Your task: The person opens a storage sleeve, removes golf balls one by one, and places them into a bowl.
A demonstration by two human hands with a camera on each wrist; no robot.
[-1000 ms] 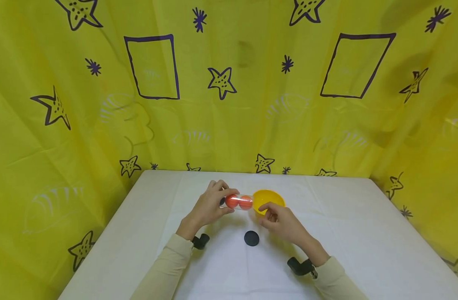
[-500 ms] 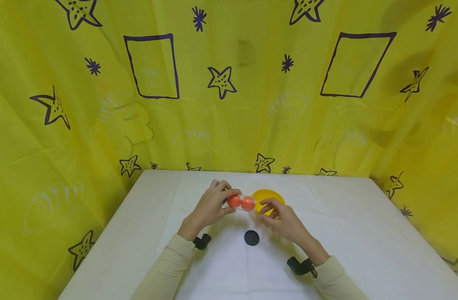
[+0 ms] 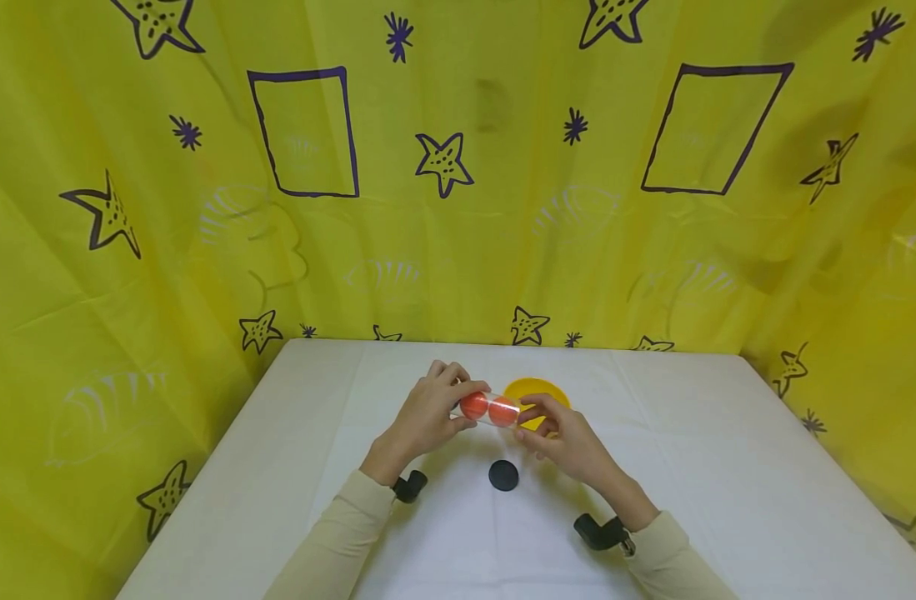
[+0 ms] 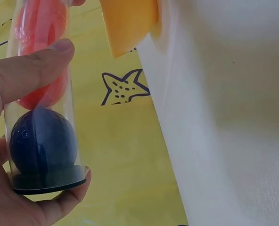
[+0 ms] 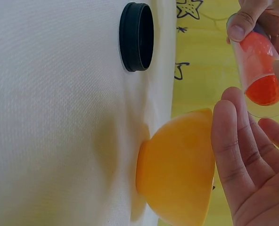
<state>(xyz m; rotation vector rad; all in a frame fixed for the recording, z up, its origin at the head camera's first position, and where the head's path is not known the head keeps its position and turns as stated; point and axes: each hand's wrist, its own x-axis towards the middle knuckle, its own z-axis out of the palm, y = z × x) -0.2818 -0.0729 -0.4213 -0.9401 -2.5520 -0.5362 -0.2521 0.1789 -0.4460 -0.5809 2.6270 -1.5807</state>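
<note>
My left hand grips a clear plastic tube, tilted slightly down to the right over the table. Inside lie two orange-red balls and a dark blue ball. That blue one rests against the tube's black-capped end, near my left palm. My right hand is at the tube's other end, which has no cap on it, its fingers gently bent around the mouth. Whether they touch the tube is hard to tell. Just behind and below them a yellow bowl stands upright, its inside mostly hidden.
A loose round black cap lies on the white-covered table, nearer to me than the tube. Yellow curtains with star drawings hang behind the table and at both sides. Black camera mounts are strapped to the wrists.
My left hand has moved a little to the right with the tube, whose uncapped end has dipped and come up to my right fingers. The right hand's fingers have spread slightly.
</note>
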